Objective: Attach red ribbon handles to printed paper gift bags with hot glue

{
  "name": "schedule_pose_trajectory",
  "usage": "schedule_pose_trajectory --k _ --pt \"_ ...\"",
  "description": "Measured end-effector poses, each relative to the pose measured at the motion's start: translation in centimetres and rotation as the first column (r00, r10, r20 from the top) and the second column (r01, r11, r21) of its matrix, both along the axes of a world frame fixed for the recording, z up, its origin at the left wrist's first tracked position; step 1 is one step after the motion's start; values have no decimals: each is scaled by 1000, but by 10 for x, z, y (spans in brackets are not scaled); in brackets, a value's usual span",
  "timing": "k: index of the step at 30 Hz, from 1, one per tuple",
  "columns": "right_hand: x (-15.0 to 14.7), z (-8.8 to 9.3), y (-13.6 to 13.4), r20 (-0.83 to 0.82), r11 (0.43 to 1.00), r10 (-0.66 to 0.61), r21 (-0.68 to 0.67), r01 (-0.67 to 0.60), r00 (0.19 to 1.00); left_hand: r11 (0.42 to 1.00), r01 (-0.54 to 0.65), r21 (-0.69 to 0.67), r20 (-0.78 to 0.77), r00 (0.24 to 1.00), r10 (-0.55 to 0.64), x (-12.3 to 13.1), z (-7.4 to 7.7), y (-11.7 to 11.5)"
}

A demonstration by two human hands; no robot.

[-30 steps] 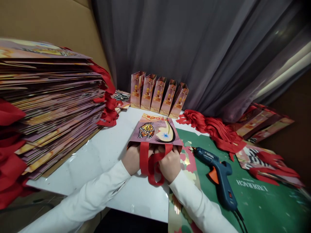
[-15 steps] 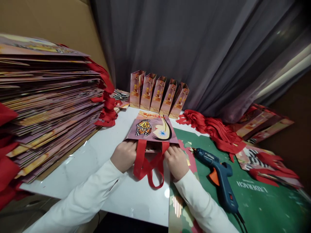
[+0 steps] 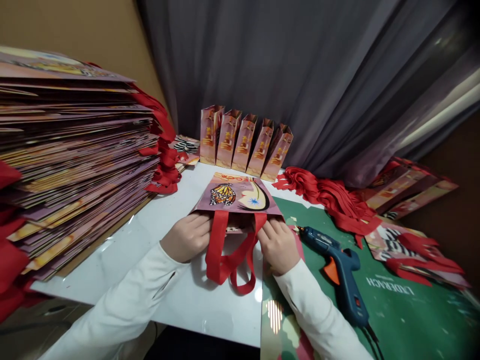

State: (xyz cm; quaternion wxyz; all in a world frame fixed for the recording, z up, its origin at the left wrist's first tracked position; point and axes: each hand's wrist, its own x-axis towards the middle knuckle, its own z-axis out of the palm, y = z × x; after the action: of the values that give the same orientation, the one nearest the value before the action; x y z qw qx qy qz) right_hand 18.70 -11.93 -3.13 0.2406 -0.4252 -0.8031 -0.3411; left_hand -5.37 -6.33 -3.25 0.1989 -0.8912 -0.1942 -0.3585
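Observation:
A small pink paper bag point(image 3: 236, 196) printed with a butterfly lies on the white table point(image 3: 157, 235), mouth toward me. Its two red ribbon handles point(image 3: 230, 255) hang out over the table. My left hand point(image 3: 185, 236) grips the left side of the bag's mouth with curled fingers. My right hand point(image 3: 277, 244) grips the right side the same way. Both fingertips reach into the opening, which is pulled a little apart.
A tall stack of flat bags with red handles point(image 3: 75, 155) fills the left. Several finished bags point(image 3: 245, 142) stand upright at the back by a grey curtain. A blue glue gun point(image 3: 337, 272) lies on a green sheet point(image 3: 408, 310) at right, beside loose red ribbons point(image 3: 330, 197).
My hands have moved apart from the middle to the two sides of the bag's mouth, and the opening has widened. The red handles now lie free between them.

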Motion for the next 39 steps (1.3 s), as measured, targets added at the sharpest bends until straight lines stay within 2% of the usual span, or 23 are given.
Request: schedule_pose_trajectory --k 3,10,17,24,32,39 --pt "3 0 1 13 998 52 -26 -52 999 993 42 106 -63 997 -36 -1 0 2" --pt "10 -2 3 -19 995 97 -17 -97 995 984 71 163 29 997 -76 3 10 -2" --pt "11 0 2 -47 989 105 -98 -110 993 987 65 150 36 997 -71 8 12 -3" --pt "0 2 -4 -138 985 144 -74 -155 980 988 56 146 32 998 -61 11 7 -10" --pt "-6 2 -13 -255 969 125 -175 -173 959 984 5 177 41 999 -13 14 7 -13" --pt "-2 -2 -11 -222 958 230 -117 -260 948 988 -22 150 56 998 14 14 2 -15"
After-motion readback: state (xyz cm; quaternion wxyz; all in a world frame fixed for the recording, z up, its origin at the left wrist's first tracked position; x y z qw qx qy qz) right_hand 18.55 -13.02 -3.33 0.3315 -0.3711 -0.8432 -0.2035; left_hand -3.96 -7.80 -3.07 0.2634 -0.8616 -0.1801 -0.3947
